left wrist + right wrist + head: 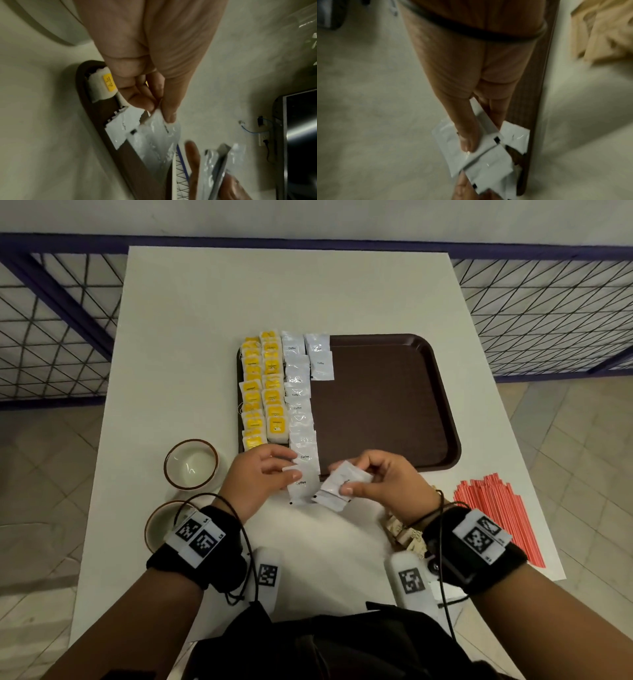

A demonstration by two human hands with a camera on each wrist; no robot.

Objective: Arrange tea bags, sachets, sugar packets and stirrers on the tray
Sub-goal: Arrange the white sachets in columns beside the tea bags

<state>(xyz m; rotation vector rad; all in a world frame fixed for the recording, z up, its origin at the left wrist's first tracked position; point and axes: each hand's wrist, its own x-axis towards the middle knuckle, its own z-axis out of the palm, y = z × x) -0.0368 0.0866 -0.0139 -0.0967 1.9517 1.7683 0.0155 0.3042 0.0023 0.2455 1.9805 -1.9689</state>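
Note:
A brown tray (394, 405) holds two columns of yellow tea bags (263, 392) on its left side. Beside them runs a column of white coffee sachets (299, 405), with two more (320, 357) at the far end. My left hand (293, 465) pinches the nearest sachet (301, 486), which overhangs the tray's near rim. The left wrist view shows thumb and fingers (157, 112) on that sachet (159, 136). My right hand (346, 481) grips a small fan of sachets (337, 486) just right of it; in the right wrist view its thumb (467, 144) presses on them (488, 165).
Red stirrers (496, 518) lie in a pile at the table's right edge. Brown sugar packets (399, 530) sit under my right wrist. Two bowls (191, 463) (159, 525) stand left of the tray. The tray's right half is bare. A wire fence runs beyond the table.

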